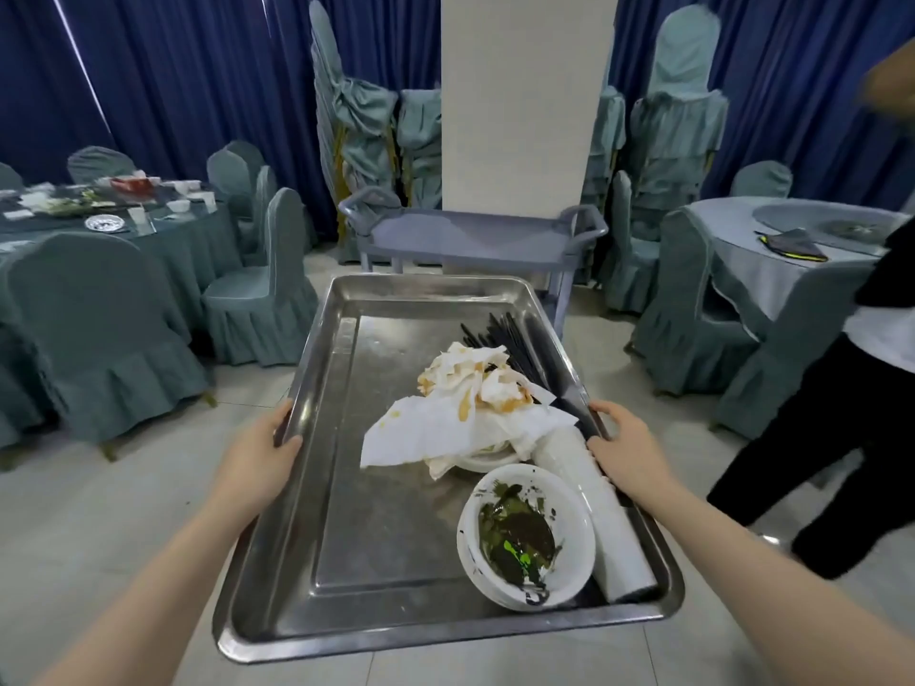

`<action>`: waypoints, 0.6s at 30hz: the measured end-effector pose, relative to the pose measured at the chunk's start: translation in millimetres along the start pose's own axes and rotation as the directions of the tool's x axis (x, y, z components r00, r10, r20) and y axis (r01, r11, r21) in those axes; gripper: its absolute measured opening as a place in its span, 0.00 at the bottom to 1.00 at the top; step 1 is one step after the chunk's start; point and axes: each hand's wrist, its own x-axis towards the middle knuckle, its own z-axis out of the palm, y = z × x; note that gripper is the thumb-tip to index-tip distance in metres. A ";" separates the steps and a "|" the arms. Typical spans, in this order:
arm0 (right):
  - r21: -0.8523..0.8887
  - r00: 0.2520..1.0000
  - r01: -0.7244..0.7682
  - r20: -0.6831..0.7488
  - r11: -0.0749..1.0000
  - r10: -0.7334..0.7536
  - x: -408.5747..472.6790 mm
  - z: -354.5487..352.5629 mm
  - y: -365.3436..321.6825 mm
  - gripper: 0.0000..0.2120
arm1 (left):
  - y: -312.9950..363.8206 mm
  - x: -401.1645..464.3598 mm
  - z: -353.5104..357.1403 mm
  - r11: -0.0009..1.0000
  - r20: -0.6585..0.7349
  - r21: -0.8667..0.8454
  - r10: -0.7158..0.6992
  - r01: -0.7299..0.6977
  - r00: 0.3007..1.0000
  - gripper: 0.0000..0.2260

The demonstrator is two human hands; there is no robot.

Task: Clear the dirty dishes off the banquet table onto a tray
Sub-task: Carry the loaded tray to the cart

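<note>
We carry a long steel tray (317, 492) over the floor, its long axis pointing straight away from us. Our left hand (260, 453) curls over the left rim and our right hand (626, 443) over the right rim, gripping opposite each other. Soiled napkins (445, 418), black chopsticks (510, 341), stacked cups (601, 512) and a dirty bowl (527, 534) crowd the right side. The uncleared table (163, 240) lies far left, nearer our left hand

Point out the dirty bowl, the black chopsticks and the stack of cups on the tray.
dirty bowl (569, 537), head view, bare white inner wall on the right.
black chopsticks (510, 339), head view, middle of the bundle.
stack of cups (611, 532), head view, side of the lying stack.
</note>
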 end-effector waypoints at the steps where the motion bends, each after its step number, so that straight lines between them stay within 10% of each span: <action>1: 0.002 1.000 0.006 0.011 1.000 -0.006 29.8 2.3 -3.0 0.24 | 3.6 26.0 7.9 1.000 -0.001 0.004 -0.013 0.013 1.000 0.22; 18: -0.045 0.998 -0.053 -0.023 0.998 0.052 481.5 56.6 -34.8 0.23 | 86.4 472.2 164.5 0.999 0.031 0.014 0.039 -0.040 0.999 0.22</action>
